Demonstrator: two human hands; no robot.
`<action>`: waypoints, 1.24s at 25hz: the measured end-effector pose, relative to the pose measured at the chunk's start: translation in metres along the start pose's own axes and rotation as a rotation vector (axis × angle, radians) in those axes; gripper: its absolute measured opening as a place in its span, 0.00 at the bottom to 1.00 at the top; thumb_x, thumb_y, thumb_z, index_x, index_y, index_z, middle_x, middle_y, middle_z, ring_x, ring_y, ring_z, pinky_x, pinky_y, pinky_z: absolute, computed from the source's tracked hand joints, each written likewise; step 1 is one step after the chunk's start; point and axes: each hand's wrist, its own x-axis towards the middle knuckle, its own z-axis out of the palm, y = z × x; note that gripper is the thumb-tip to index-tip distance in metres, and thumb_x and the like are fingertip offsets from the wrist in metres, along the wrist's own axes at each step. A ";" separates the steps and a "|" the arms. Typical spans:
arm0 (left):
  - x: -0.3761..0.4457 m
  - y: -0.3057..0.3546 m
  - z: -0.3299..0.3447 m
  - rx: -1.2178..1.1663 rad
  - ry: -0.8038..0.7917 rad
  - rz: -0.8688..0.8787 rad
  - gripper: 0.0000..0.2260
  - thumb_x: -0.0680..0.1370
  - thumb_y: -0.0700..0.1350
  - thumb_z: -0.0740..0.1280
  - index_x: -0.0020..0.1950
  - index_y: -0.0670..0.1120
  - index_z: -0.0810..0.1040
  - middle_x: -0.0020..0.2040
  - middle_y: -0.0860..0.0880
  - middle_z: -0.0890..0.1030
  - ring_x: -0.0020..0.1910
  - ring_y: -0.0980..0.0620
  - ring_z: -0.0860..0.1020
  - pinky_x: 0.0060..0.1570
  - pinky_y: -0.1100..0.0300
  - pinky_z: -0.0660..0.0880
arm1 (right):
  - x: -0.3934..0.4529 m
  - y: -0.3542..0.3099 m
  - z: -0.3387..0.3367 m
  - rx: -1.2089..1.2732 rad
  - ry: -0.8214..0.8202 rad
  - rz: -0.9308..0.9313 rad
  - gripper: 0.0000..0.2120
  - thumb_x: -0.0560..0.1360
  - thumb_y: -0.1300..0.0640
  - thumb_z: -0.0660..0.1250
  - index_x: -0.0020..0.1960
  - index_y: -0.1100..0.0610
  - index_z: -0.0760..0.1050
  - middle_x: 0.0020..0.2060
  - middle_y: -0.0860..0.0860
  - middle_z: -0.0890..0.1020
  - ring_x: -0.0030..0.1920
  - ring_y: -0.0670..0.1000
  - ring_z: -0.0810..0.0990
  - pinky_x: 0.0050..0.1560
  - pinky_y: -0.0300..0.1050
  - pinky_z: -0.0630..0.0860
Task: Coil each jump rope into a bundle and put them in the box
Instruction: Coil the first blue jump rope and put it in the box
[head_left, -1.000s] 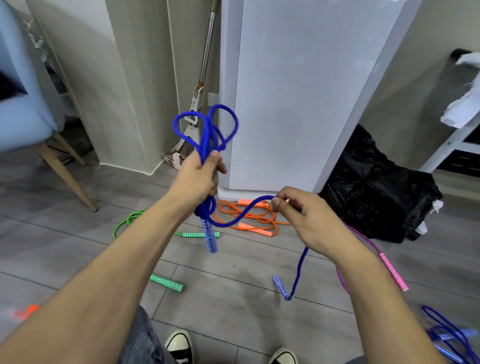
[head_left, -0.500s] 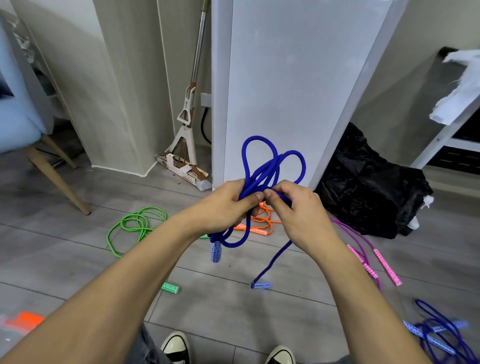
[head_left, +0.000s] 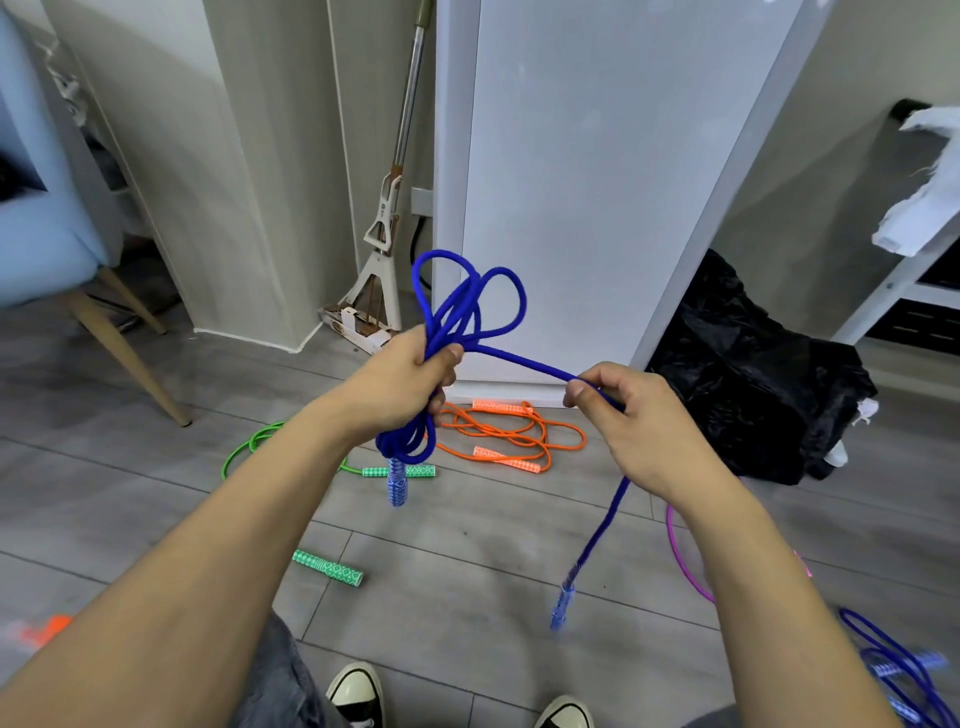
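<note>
Left grip: the left hand (head_left: 400, 387) is closed in a fist round the gathered middle of the dark blue braided cord jump rope (head_left: 467, 306), loops fanning out above the fist and more loops hanging below it; judged, the fist acts as the anchor that keeps finished turns from springing apart.

Right grip: the right hand (head_left: 631, 415) pinches the same rope narrowly between thumb and fingertips, out to the side of the left hand, with a straight span of cord running between the two; this likely measures out the next turn.

Handles: one pale blue patterned handle (head_left: 397, 480) dangles just under the left fist; the other blue handle (head_left: 562, 605) hangs on the free tail below the right hand, blurred.

Stage: coiling looks well along, with only the tail left to wind.

Floor, near: an orange cord jump rope with orange patterned handles (head_left: 511, 434) lies loose behind the hands; a green jump rope with green patterned handles (head_left: 327, 568) is spread to the left; a pink-purple rope (head_left: 680, 556) curves at right; another blue rope bundle (head_left: 904, 670) lies at the lower right corner.

Box: not in view.

Further out: a squeeze mop (head_left: 387, 228) leans by a white panel (head_left: 597, 171); a crumpled black plastic bag (head_left: 758, 374) sits on the grey plank floor (head_left: 467, 571).

Writing: none readable; a mark on the mop is too small.
</note>
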 end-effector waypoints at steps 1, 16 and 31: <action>0.001 -0.001 -0.002 0.014 0.058 0.009 0.05 0.83 0.46 0.61 0.51 0.45 0.71 0.34 0.50 0.72 0.28 0.54 0.72 0.36 0.51 0.78 | 0.000 0.000 -0.002 0.009 0.004 -0.003 0.09 0.81 0.53 0.65 0.44 0.53 0.81 0.30 0.43 0.79 0.29 0.40 0.72 0.31 0.30 0.66; 0.008 -0.013 -0.019 -0.016 0.352 -0.103 0.07 0.84 0.44 0.59 0.46 0.44 0.69 0.35 0.47 0.70 0.22 0.54 0.66 0.28 0.56 0.70 | -0.004 0.003 -0.020 0.188 -0.051 0.057 0.06 0.80 0.54 0.66 0.47 0.50 0.82 0.27 0.49 0.73 0.27 0.49 0.63 0.31 0.44 0.63; 0.006 0.009 0.005 -0.212 0.444 -0.013 0.08 0.84 0.44 0.58 0.49 0.41 0.71 0.32 0.49 0.70 0.22 0.54 0.67 0.28 0.57 0.70 | -0.002 0.001 -0.011 0.146 0.033 0.033 0.12 0.81 0.49 0.64 0.43 0.51 0.83 0.25 0.45 0.71 0.28 0.48 0.64 0.34 0.45 0.64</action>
